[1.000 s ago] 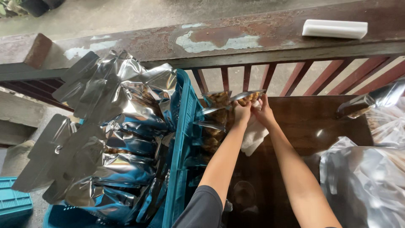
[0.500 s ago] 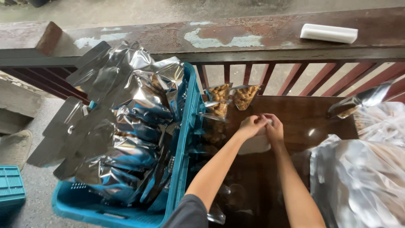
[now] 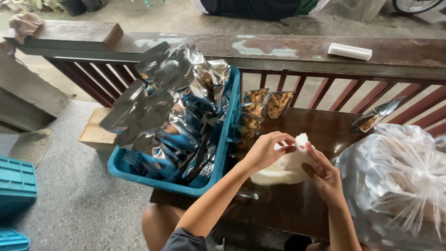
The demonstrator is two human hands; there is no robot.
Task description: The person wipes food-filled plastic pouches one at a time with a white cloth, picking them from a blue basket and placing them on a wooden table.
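My left hand point(image 3: 267, 151) and my right hand point(image 3: 324, 174) meet over a dark wooden table point(image 3: 320, 128). Both pinch the top of a small white plastic bag point(image 3: 288, 165) that hangs and rests between them. To the left, a blue plastic basket point(image 3: 223, 139) holds several shiny silver foil pouches point(image 3: 172, 102). Behind my hands, clear packets of brown snacks point(image 3: 267, 104) stand against the railing.
A large clear plastic sack point(image 3: 399, 181), knotted at the top, fills the right side of the table. A metal scoop point(image 3: 374, 116) lies near it. A white bar point(image 3: 350, 51) rests on the wooden railing top. A cardboard box point(image 3: 95, 132) and teal crates point(image 3: 16, 179) sit on the floor.
My hands have drawn back from the snack packets by the railing toward me, and the white bag between them now shows more fully. The view has shifted down.
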